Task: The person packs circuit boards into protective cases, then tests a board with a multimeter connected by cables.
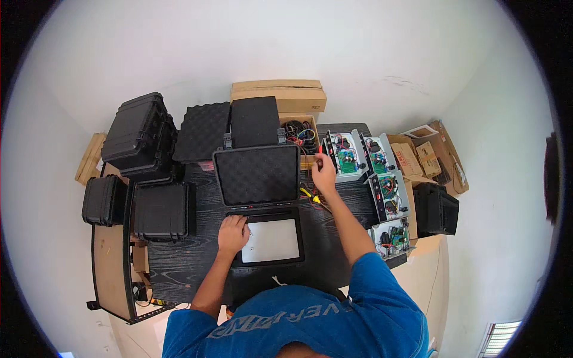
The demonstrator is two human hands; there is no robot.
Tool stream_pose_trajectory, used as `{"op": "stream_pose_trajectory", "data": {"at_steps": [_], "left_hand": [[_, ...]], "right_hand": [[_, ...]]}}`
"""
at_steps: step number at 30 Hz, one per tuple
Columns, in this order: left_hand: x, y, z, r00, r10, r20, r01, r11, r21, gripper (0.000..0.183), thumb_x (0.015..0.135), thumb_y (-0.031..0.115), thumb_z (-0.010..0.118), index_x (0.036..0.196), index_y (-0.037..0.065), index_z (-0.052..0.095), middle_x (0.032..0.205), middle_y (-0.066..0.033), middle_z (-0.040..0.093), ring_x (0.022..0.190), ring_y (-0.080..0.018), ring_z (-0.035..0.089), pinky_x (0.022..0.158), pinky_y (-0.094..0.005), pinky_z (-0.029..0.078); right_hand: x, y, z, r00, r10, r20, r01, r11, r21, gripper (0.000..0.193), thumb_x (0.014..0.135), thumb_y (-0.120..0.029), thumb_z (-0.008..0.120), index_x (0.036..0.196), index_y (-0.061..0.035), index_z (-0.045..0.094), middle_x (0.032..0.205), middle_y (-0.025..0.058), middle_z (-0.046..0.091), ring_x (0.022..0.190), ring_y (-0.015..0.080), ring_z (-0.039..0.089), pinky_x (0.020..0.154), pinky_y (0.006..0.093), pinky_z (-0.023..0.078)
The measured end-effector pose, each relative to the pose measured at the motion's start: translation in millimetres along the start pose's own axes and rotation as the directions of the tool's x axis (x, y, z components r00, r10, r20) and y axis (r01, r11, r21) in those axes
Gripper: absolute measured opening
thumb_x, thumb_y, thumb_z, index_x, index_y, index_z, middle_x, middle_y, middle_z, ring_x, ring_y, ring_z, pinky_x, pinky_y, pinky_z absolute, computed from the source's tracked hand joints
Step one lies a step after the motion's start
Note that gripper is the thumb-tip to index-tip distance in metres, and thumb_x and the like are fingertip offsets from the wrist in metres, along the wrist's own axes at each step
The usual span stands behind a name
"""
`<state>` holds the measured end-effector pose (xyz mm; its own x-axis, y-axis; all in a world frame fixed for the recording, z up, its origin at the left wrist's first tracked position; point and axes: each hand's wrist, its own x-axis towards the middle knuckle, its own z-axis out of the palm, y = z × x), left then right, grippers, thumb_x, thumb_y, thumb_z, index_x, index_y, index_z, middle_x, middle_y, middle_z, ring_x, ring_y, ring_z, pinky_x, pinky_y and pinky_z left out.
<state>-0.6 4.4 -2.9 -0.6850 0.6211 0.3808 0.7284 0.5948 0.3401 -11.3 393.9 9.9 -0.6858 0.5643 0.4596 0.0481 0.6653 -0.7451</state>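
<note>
An open black hard case lies in front of me, its lid tipped back and lined with egg-crate foam. A pale flat panel fills most of its base. My left hand rests on the base's left rim at the panel's upper left corner, fingers stretched out. Beyond the case's right side, my right hand is closed around a slim red-and-black tool; its exact kind is too small to tell. Just below that hand, yellow-handled pliers lie on the dark table.
Closed black cases stand at the left, some stacked. Several metal housings with green circuit boards line the table's right side. A cardboard box of cables sits at the back. More cartons stand at the right.
</note>
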Motion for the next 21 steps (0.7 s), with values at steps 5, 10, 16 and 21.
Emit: {"op": "stream_pose_trajectory", "data": {"at_steps": [5, 10, 16, 21], "left_hand": [[1, -2, 2, 0.999, 0.02, -0.029, -0.021, 1.0, -0.013, 0.027, 0.082, 0.016, 0.066, 0.105, 0.002, 0.072, 0.104, -0.0139, 0.068, 0.1, -0.0341, 0.064, 0.095, -0.0461, 0.05], [-2, -5, 1, 0.999, 0.003, -0.032, -0.004, 1.0, -0.012, 0.026, 0.082, 0.016, 0.066, 0.104, 0.002, 0.072, 0.104, -0.0135, 0.068, 0.099, -0.0333, 0.065, 0.094, -0.046, 0.05], [-2, -2, -3, 1.0, -0.014, -0.015, 0.014, 1.0, -0.017, 0.027, 0.081, 0.015, 0.068, 0.105, 0.003, 0.072, 0.105, -0.012, 0.068, 0.101, -0.0319, 0.064, 0.095, -0.045, 0.05], [1, -2, -2, 1.0, -0.029, 0.009, 0.029, 0.999, -0.025, 0.028, 0.081, 0.016, 0.069, 0.106, 0.003, 0.072, 0.106, -0.0117, 0.068, 0.103, -0.0319, 0.064, 0.096, -0.0449, 0.05]], "right_hand": [[46, -2, 12, 0.986, -0.11, 0.122, 0.134, 0.968, -0.211, 0.034, 0.086, -0.01, 0.066, 0.119, -0.0072, 0.064, 0.117, 0.0161, 0.065, 0.113, 0.0341, 0.06, 0.097, 0.0461, 0.049], [73, -15, 19, 0.918, 0.074, 0.39, 0.2, 0.763, -0.615, 0.031, 0.084, -0.02, 0.068, 0.114, -0.0152, 0.07, 0.127, 0.0087, 0.063, 0.125, 0.0319, 0.052, 0.099, 0.0549, 0.045], [92, 0, 17, 0.854, 0.095, 0.512, 0.263, 0.77, -0.582, 0.014, 0.091, -0.018, 0.065, 0.102, -0.0097, 0.063, 0.104, 0.0144, 0.066, 0.11, 0.0361, 0.06, 0.093, 0.0528, 0.048], [117, -5, -6, 0.917, -0.2, 0.346, 0.283, 0.937, -0.207, 0.012, 0.097, -0.012, 0.053, 0.104, -0.0017, 0.056, 0.098, 0.0262, 0.061, 0.093, 0.0482, 0.06, 0.084, 0.0511, 0.049]]}}
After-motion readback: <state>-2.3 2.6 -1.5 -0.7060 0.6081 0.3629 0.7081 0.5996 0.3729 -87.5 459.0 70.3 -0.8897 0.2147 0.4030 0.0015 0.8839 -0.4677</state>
